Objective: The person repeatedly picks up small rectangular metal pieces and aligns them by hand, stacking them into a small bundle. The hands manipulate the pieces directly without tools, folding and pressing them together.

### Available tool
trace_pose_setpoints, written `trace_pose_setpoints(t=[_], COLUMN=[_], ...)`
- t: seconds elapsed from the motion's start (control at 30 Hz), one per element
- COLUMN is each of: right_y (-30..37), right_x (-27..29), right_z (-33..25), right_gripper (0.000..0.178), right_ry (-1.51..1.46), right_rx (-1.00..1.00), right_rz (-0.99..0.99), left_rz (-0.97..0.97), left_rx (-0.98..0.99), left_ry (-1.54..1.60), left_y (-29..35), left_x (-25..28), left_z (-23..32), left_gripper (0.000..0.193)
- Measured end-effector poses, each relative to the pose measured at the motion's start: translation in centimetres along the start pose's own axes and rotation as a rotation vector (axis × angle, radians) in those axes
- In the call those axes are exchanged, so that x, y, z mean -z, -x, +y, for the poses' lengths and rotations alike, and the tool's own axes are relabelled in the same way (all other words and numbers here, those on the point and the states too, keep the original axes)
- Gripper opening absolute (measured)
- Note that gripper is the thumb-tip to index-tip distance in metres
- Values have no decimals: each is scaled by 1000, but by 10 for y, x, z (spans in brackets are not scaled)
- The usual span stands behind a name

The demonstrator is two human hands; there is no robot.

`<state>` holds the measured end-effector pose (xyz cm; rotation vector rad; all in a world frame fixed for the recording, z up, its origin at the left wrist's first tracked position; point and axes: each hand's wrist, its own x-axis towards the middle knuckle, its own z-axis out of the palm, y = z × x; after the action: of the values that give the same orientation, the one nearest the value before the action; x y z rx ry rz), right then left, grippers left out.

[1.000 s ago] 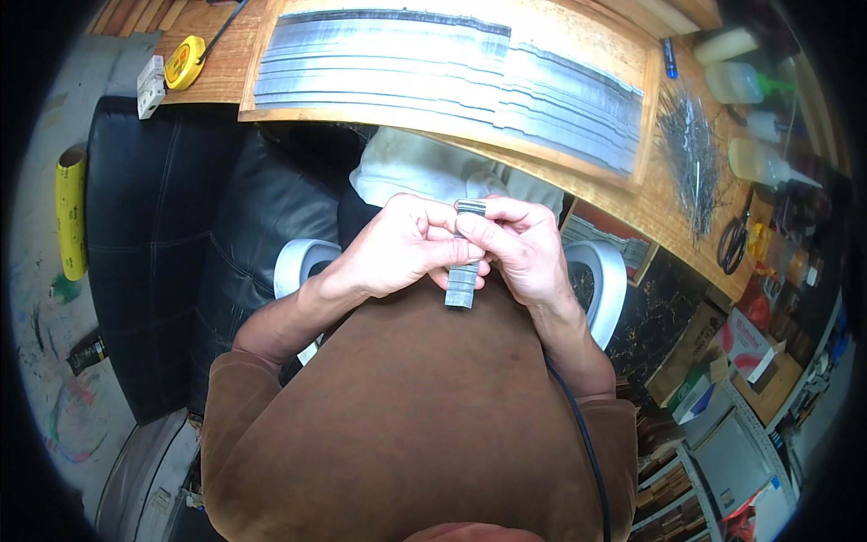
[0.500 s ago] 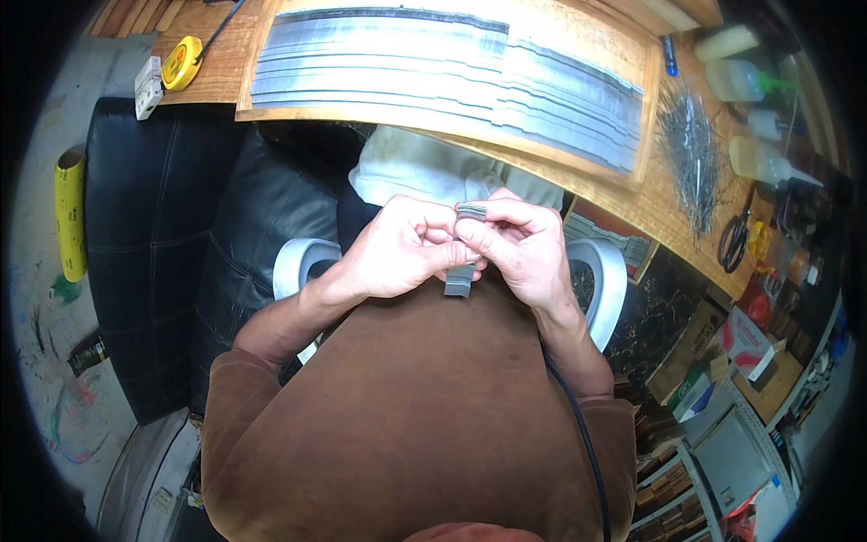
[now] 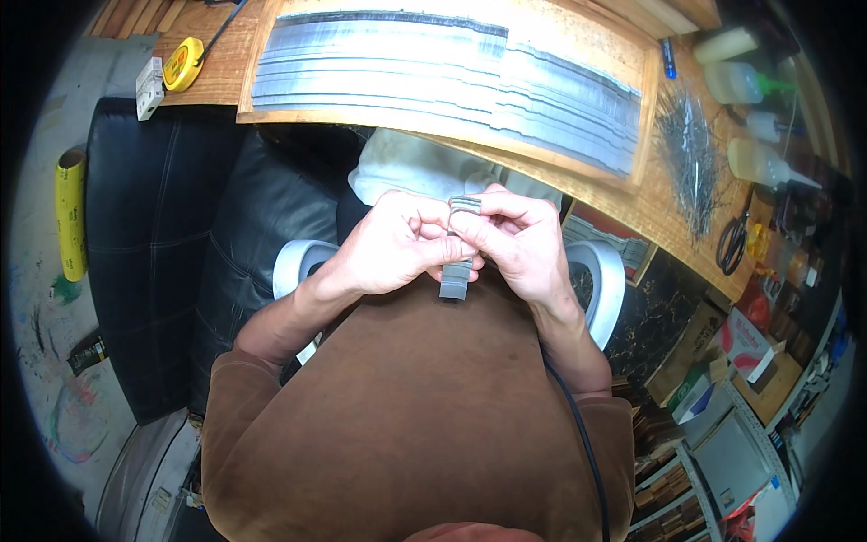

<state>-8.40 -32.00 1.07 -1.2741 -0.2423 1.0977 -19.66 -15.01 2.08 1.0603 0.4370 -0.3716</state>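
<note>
In front of my chest, both hands meet on a narrow grey strip [image 3: 453, 290] with darker and lighter bands. My left hand [image 3: 388, 246] pinches its middle between thumb and fingers. My right hand [image 3: 526, 239] grips the upper part, its thumb pressed across the face near the far end. The lower end sticks out beneath the fingers, and the middle is hidden behind them. Beyond my hands, a shallow wooden tray [image 3: 312, 115] on the table holds rows of similar grey banded strips [image 3: 379, 68].
A yellow tape measure [image 3: 183, 63] lies at the table's left. Thin dark wires [image 3: 691, 163], scissors [image 3: 736, 242], a blue marker [image 3: 668, 57] and squeeze bottles [image 3: 759, 161] are on the right. White chair armrests [image 3: 607, 285] flank me; a black leather seat [image 3: 163, 235] stands left.
Both hands have shifted slightly left and away from me with the strip. A little more of the strip's far end shows above my right thumb.
</note>
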Motion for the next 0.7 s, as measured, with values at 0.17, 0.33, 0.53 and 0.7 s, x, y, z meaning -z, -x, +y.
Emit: trace_pose_setpoints(t=[0.17, 0.33, 0.53, 0.7], right_y=[-1, 6, 5, 5], right_x=[1, -3, -6, -4], right_z=[1, -3, 0, 6], right_gripper=[14, 27, 28, 25], right_ry=[-9, -78, 1, -42], right_rx=[32, 116, 157, 129], right_rz=[1, 22, 68, 91], left_rz=[-9, 18, -20, 3], left_rx=[-7, 16, -6, 6], left_ry=[-9, -23, -38, -20], left_y=[-1, 1, -1, 0], left_x=[4, 4, 10, 6], left_z=[3, 12, 6, 7], left_gripper=[19, 19, 20, 21])
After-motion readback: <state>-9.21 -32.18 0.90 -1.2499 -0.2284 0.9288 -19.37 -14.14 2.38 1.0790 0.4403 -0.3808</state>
